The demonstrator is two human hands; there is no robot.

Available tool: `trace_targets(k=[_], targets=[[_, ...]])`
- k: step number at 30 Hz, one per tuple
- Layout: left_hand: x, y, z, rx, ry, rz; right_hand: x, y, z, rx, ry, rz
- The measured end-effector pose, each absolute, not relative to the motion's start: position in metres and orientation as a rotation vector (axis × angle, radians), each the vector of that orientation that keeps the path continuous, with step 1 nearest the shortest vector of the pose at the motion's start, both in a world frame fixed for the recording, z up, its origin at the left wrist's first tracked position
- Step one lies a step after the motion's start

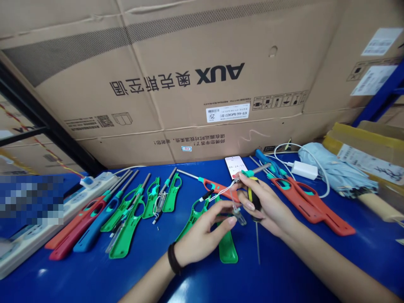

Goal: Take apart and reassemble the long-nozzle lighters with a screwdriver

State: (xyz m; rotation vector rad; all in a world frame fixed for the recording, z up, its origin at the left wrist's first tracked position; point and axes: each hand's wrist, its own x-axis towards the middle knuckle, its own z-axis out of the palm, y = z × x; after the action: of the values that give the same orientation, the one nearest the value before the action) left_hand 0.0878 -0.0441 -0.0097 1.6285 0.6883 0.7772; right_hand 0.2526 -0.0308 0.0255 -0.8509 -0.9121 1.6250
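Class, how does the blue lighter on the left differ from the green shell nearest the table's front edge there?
The blue lighter is blue; the green shell is green.
The blue lighter is closed up, while the green shell is a hollow part, open side up.
Both have a finger loop and lie on the table.

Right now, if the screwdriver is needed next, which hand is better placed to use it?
Probably the right hand: it already holds the screwdriver by its black-and-yellow handle, though its thumb and forefinger are also busy at the lighter's inner parts. The left hand seems to pinch the clear plastic piece.
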Motion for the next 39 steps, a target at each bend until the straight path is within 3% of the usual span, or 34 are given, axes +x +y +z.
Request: trace_targets(k=[15, 28, 39], targets=[[0.092, -0.043, -0.013, 1.118, 0.607, 0.884, 0.25, -0.032, 0.024, -0.871, -0.91, 1.596], [0.093, -0.048, -0.009, 1.158, 0.745, 0.865, 0.249, -0.032, 0.022, -0.891, -0.954, 1.592], [0.065, -0.035, -0.001, 1.018, 0.825, 0.64, 0.264, -0.025, 0.026, -0.952, -1.063, 1.551]])
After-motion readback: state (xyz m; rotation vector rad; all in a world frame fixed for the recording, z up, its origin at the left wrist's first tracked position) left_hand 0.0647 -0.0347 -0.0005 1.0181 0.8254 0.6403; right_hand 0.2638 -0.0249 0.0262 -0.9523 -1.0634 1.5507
